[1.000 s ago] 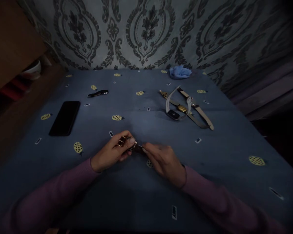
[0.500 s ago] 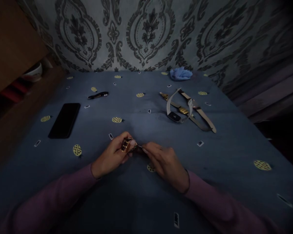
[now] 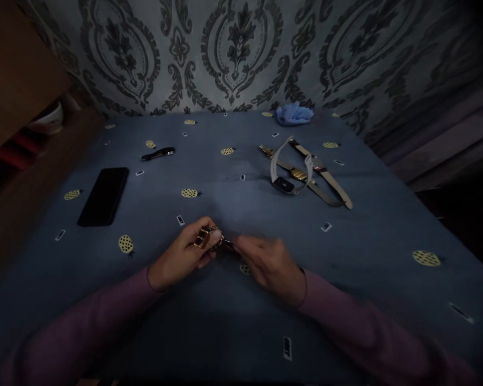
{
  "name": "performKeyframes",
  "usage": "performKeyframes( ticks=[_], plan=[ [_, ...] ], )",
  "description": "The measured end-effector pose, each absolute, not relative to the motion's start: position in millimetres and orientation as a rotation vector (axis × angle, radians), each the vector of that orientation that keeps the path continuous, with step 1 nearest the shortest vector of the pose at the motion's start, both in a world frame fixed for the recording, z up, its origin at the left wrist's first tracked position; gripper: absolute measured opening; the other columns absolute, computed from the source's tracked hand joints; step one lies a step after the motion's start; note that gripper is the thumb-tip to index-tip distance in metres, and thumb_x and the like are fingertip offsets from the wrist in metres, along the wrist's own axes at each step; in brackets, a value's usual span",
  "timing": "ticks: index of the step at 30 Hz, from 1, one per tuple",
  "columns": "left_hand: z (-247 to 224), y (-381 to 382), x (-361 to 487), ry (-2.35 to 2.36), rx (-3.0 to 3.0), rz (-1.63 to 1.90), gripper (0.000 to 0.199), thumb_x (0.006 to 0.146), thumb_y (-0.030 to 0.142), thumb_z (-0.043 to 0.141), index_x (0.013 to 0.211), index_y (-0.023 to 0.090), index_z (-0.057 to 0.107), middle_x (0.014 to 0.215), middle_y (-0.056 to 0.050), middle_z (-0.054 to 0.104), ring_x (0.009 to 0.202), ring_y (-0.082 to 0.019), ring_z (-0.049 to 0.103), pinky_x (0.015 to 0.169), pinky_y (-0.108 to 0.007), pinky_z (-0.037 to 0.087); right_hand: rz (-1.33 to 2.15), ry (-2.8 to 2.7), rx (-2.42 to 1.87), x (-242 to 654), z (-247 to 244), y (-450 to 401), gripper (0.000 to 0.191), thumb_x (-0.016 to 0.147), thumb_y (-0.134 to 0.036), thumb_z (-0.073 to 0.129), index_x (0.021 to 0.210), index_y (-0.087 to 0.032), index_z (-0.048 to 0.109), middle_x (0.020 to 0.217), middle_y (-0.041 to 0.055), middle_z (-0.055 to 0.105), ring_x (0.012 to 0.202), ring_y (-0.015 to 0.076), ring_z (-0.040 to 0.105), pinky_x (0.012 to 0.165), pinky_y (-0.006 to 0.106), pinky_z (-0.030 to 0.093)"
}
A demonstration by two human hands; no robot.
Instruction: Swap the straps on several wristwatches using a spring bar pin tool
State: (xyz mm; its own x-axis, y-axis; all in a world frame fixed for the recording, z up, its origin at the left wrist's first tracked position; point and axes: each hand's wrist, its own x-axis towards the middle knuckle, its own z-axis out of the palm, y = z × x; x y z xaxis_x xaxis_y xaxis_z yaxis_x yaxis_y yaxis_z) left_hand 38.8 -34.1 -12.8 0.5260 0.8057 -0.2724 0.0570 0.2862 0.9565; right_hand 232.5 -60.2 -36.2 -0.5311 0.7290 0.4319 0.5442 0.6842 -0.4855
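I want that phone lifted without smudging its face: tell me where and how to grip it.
Pinch the black phone by its two long edges around the middle, probably best from above: it lies flat on the tablecloth, both long edges free and nothing on top. The left hand is nearer but holds a gold-toned item.

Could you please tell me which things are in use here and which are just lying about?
In use:
gold linked item, in the left hand
thin tool, in the right hand

Lying about:
black phone
slim dark object
watches
crumpled blue item
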Motion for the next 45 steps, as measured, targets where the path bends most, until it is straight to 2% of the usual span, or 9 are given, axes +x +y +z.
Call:
performKeyframes(
  ticks=[10, 18, 25, 37, 45],
  plan=[
    [-13.9, -31.2, 40.4, 0.887, 1.022, 0.586, 0.046, 0.08, 0.055, 0.066, 0.072, 0.017, 0.043, 0.057, 0.007, 0.047, 0.04, -0.001, 0.031, 0.035, -0.013, 0.021, 0.38, -2.275, -0.947, 232.0, -37.0, -59.5, 0.025, 0.09, -0.003, 0.035, 0.075, -0.022, 0.041, 0.06, -0.0049, 0.045, 0.047, 0.0099, 0.037, 0.048, 0.021, 0.03],
    [-14.4, -32.8, 39.1, 0.869, 1.185, 0.629, 0.039, 0.087, 0.052, 0.059, 0.075, 0.017, 0.045, 0.059, 0.007, 0.046, 0.043, -0.001, 0.034, 0.039, -0.014, 0.025, 0.496, -2.25, -0.886, 233.1, -36.9, -57.3, 0.025, 0.097, -0.009, 0.037, 0.075, -0.02, 0.043, 0.06, -0.0054, 0.044, 0.048, 0.0079, 0.041, 0.048, 0.019, 0.031],
    [-13.7, -34.9, 41.9, 0.906, 1.18, 0.653, 0.041, 0.086, 0.054, 0.059, 0.075, 0.017, 0.045, 0.061, 0.007, 0.043, 0.044, -0.003, 0.034, 0.038, -0.014, 0.026, 0.314, -2.304, -0.952, 233.1, -38.0, -59.7, 0.025, 0.092, -0.004, 0.036, 0.076, -0.021, 0.043, 0.059, -0.0044, 0.046, 0.048, 0.0096, 0.039, 0.049, 0.021, 0.03],
    [-17.8, -37.8, 40.8, 0.932, 1.428, 0.684, 0.038, 0.092, 0.053, 0.051, 0.08, 0.019, 0.041, 0.061, 0.008, 0.04, 0.049, -0.005, 0.039, 0.045, -0.017, 0.033, 0.524, -2.229, -0.945, 234.4, -36.5, -56.9, 0.023, 0.097, -0.011, 0.037, 0.078, -0.02, 0.047, 0.059, -0.0041, 0.05, 0.047, 0.0092, 0.045, 0.049, 0.021, 0.032],
    [-12.7, -31.4, 42.1, 0.926, 1.415, 0.645, 0.035, 0.093, 0.05, 0.05, 0.082, 0.018, 0.044, 0.064, 0.007, 0.047, 0.045, -0.005, 0.04, 0.044, -0.018, 0.031, 0.484, -2.269, -1.061, 234.6, -34.5, -57.7, 0.023, 0.098, -0.013, 0.034, 0.083, -0.019, 0.05, 0.061, -0.0015, 0.056, 0.049, 0.0115, 0.048, 0.05, 0.023, 0.034]
  ],
)
